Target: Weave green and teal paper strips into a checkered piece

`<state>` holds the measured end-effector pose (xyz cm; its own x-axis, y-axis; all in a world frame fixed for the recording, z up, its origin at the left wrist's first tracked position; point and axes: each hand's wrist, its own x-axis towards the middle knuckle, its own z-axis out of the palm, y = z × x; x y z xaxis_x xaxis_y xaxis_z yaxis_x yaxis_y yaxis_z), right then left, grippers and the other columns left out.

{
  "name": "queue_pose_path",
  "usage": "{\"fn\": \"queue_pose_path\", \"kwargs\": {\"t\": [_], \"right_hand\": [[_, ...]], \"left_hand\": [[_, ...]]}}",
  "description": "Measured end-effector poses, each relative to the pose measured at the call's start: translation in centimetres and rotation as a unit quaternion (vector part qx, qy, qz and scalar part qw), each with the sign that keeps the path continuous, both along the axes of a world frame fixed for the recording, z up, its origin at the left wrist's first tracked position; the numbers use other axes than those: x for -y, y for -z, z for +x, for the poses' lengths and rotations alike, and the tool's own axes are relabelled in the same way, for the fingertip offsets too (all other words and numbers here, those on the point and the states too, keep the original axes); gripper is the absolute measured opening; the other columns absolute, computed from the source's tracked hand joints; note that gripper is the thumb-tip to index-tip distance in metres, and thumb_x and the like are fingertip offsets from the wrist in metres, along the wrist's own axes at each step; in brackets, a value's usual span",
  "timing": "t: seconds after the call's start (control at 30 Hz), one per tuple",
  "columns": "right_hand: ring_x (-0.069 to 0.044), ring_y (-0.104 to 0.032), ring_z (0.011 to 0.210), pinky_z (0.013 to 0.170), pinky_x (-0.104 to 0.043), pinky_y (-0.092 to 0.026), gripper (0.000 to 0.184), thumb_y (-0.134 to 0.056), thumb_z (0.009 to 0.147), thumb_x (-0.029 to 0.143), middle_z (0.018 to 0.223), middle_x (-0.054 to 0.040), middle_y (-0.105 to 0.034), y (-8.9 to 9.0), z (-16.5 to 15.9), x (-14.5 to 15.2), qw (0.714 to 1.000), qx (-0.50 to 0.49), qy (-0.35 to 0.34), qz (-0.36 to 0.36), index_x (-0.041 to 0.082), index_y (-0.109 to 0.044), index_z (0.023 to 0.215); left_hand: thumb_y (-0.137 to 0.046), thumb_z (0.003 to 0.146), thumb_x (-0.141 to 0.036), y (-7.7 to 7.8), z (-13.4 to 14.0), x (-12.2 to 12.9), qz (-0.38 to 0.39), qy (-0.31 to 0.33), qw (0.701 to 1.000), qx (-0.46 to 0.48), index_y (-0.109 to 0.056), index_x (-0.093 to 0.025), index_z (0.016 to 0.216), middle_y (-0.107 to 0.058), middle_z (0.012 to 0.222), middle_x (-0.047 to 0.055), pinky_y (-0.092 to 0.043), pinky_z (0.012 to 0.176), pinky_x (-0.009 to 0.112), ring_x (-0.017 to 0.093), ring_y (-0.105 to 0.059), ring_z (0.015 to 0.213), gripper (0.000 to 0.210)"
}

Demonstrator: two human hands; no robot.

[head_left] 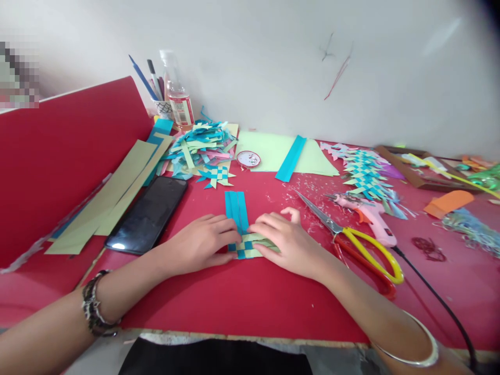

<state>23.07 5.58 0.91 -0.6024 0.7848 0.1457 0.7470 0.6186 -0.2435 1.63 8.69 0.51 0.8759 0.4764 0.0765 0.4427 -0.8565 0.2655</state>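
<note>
A small checkered weave of blue and pale green paper strips [245, 247] lies on the red table in the middle. Its blue strips [236, 205] stretch away toward the wall, and pale green ends point right. My left hand [203, 240] holds the left edge of the weave, thumb near me and fingers bent on the far side. On the right, my right hand [287, 238] grips the pale green strips, its index finger raised a little. The strips under its fingers are partly hidden.
Large scissors [347, 234] and a pink glue gun [369, 211] with a black cord lie right. A phone [150, 213] and long paper strips [109, 192] lie left. Behind are a paper scrap pile [203, 148], a bottle [179, 101], pale green sheets [265, 146] and finished weaves [365, 172].
</note>
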Motion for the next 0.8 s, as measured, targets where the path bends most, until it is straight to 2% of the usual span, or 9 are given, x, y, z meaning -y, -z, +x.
{"fn": "queue_pose_path", "kwargs": {"t": [0.23, 0.5, 0.8], "right_hand": [[-0.016, -0.051, 0.088, 0.089, -0.039, -0.015, 0.019, -0.042, 0.086, 0.031, 0.090, -0.0034, -0.057, 0.47, 0.06, -0.19, 1.000, 0.009, 0.001, -0.004, 0.022, -0.056, 0.095], [-0.015, -0.054, 0.081, 0.079, -0.033, -0.020, 0.022, -0.045, 0.084, 0.036, 0.087, -0.0018, -0.058, 0.70, 0.12, -0.23, 0.999, -0.003, 0.041, -0.012, 0.020, -0.054, 0.095], [-0.016, -0.054, 0.083, 0.082, -0.035, -0.021, 0.021, -0.043, 0.084, 0.034, 0.088, -0.0028, -0.058, 0.73, 0.00, -0.27, 0.999, 0.004, 0.037, -0.007, 0.020, -0.052, 0.097]], "left_hand": [[-0.046, 0.083, -0.031, 0.06, 0.02, 0.01, -0.010, -0.004, 1.000, 0.007, -0.053, -0.021, 0.094, -0.055, 0.100, 0.003, -0.036, 0.081, 0.028, 0.016, -0.050, 0.089, 0.017], [-0.046, 0.083, -0.030, -0.01, 0.05, -0.06, -0.018, 0.004, 1.000, 0.016, -0.054, -0.021, 0.094, -0.054, 0.109, 0.003, -0.037, 0.085, 0.028, 0.016, -0.051, 0.095, 0.017], [-0.044, 0.084, -0.032, 0.08, 0.01, 0.11, -0.010, 0.004, 1.000, 0.009, -0.054, -0.021, 0.094, -0.054, 0.113, 0.003, -0.037, 0.086, 0.029, 0.017, -0.051, 0.098, 0.018]]}}
